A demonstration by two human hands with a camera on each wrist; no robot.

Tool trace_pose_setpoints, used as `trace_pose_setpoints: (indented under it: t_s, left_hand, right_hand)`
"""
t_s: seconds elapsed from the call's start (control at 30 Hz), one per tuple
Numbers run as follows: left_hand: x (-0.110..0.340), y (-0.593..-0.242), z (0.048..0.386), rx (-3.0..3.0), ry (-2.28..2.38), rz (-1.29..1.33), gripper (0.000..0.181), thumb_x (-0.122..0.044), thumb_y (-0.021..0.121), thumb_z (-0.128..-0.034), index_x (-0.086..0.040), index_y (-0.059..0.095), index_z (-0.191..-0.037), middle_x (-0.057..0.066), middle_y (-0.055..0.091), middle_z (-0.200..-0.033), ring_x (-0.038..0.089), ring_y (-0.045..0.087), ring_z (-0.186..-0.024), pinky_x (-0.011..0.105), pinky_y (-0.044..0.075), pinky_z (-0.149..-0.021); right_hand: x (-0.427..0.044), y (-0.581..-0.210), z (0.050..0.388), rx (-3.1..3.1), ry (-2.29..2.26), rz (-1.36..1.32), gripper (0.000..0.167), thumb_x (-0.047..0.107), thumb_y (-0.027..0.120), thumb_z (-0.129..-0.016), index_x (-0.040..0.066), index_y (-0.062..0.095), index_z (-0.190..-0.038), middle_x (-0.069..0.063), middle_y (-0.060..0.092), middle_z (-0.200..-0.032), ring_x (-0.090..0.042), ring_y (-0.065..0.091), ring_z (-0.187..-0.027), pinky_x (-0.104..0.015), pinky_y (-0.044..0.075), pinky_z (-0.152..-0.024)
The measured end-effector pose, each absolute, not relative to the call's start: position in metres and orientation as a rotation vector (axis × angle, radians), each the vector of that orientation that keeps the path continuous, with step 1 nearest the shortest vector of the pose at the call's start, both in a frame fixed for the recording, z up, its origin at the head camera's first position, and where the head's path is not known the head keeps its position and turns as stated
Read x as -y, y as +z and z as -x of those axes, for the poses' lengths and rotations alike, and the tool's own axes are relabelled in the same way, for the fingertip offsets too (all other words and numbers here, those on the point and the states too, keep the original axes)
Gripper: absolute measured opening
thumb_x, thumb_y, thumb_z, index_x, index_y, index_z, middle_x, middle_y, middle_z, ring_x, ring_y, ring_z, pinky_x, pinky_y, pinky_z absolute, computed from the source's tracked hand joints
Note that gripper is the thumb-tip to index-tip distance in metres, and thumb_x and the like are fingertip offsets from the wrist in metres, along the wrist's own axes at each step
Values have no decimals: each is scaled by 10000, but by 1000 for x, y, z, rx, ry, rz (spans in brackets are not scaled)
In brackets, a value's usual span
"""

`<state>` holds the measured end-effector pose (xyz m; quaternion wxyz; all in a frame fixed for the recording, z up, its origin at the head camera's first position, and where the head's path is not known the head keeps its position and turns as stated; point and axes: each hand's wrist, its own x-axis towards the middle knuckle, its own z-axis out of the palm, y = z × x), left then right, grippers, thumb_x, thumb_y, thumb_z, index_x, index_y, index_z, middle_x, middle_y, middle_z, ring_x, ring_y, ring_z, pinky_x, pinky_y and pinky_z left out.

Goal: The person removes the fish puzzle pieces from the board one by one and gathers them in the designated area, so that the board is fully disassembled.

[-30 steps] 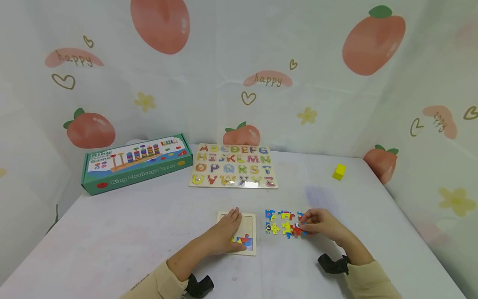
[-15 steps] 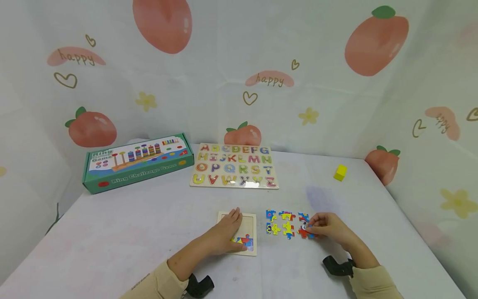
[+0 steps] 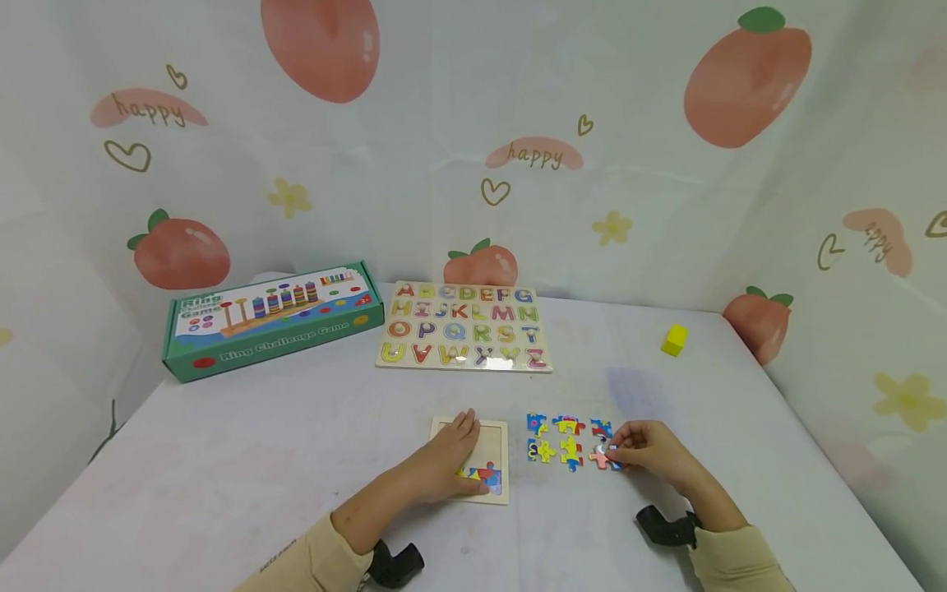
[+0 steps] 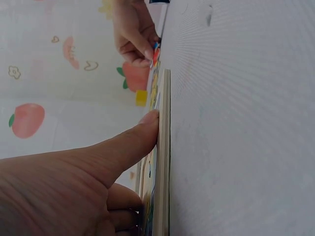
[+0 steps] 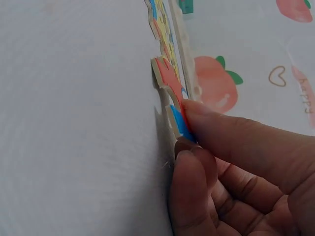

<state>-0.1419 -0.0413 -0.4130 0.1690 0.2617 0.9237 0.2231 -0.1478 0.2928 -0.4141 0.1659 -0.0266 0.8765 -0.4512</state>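
My left hand (image 3: 444, 462) lies across the small wooden puzzle tray (image 3: 504, 440), fingers extended over it and thumb near its lower right. Fitted puzzle pieces (image 3: 488, 477) show at the tray's lower end; the hand hides part of the tray. In the left wrist view the thumb touches the tray's near edge. My right hand (image 3: 653, 450) pinches a red and blue puzzle piece (image 5: 170, 78) between thumb and fingertips at its right end. That piece is tilted a little off the table in the right wrist view. Several loose pieces (image 3: 568, 426) lie in two rows between the hands.
An alphabet puzzle board (image 3: 464, 327) lies at the back middle. A green Ring Challenge Game box (image 3: 274, 322) stands to its left. A yellow block (image 3: 674, 339) sits at the back right. White printed cloth (image 3: 414, 181) hangs behind the table.
My right hand has moved slightly right, drawing the red and blue puzzle piece away from its neighbour. That piece now catches the light, its face tilted. The left hand stays on the tray.
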Motion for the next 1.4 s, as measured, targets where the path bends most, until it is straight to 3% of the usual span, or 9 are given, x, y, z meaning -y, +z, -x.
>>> trace_pose_setpoints:
  t_s: [1.17, 1.4]
  left_hand:
    - [44, -413, 144, -2648, 652, -765, 900, -427, 692, -802, 49, 268, -1437, 177, 178, -1549, 316, 136, -1445, 466, 204, -1155]
    - [44, -412, 140, -2664, 628, -789, 887, -434, 686, -806, 48, 283, -1432, 172, 212, -1540, 308, 165, -1440, 469, 214, -1152]
  right_hand:
    - [-287, -412, 152, -2602, -1208, 40, 242, 126, 726, -798, -45, 585, -893, -46, 539, -729, -151, 506, -664, -202, 513, -571]
    - [-286, -409, 150, -2652, -1167, 28, 258, 186, 729, -800, -8, 593, -902, -34, 562, -746, -137, 531, -652, -216, 511, -572]
